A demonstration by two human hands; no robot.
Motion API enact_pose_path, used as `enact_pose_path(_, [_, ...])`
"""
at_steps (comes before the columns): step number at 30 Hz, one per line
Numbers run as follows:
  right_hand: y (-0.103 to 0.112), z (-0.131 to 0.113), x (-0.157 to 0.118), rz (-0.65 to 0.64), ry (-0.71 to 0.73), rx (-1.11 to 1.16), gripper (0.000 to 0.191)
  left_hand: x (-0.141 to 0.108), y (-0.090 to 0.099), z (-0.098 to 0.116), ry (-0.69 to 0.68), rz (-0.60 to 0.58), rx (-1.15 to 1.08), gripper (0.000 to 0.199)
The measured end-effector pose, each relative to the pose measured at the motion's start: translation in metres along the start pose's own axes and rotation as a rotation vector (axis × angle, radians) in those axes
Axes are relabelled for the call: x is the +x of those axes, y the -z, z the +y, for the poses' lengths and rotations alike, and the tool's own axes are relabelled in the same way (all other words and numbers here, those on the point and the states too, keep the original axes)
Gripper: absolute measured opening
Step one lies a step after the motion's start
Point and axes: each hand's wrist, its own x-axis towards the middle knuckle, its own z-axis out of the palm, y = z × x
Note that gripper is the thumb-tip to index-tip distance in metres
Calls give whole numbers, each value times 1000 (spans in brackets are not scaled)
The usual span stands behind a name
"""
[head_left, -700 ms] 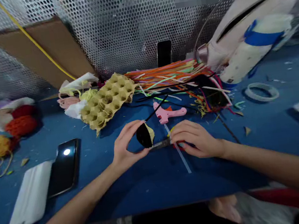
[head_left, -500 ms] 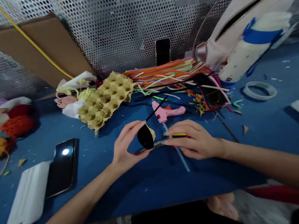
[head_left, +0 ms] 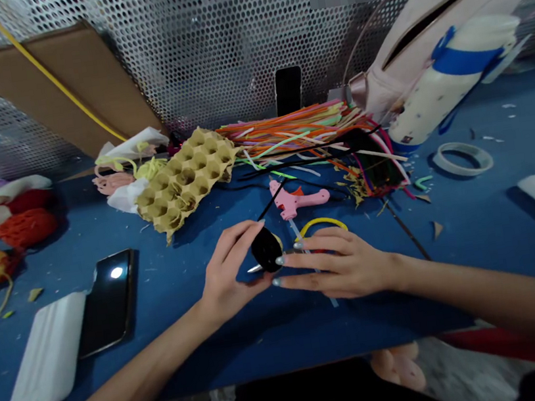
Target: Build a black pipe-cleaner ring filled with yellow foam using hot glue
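Black oval cutout (head_left: 266,250) sits mid-view, pinched in the left hand (head_left: 227,279); I see the right hand (head_left: 341,268) open, fingertips beside it, grasping nothing. Pink glue gun (head_left: 293,199) lies at twelve o'clock: a wide reach could snag it, a slack pinch drop the cutout

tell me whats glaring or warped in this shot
In the head view, the phone shows a bright glare spot, wide-angle distortion bows the front edge of the blue table, and pixelated blocks cover parts of the perforated metal sheet; the left hand, right hand and black piece look fairly sharp.
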Motion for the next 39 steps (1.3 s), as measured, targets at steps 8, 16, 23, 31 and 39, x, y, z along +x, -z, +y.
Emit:
enact_pose_path(8, [4, 2, 7, -16, 5, -85, 45, 0, -1, -1, 43, -3, -7, 67])
enact_pose_path(16, [3, 5, 4, -28, -15, -76, 48, 2, -2, -1, 67, 7, -5, 67])
enact_pose_path(23, [3, 4, 3, -7, 7, -55, 48, 3, -2, -3, 80, -7, 1, 68])
enact_pose_path(31, [5, 5, 6, -26, 15, -42, 46, 1, -2, -5, 53, -15, 17, 68])
enact_pose_path(39, [3, 4, 6, -49, 6, -22, 45, 0, -2, -7, 44, -19, 27, 69])
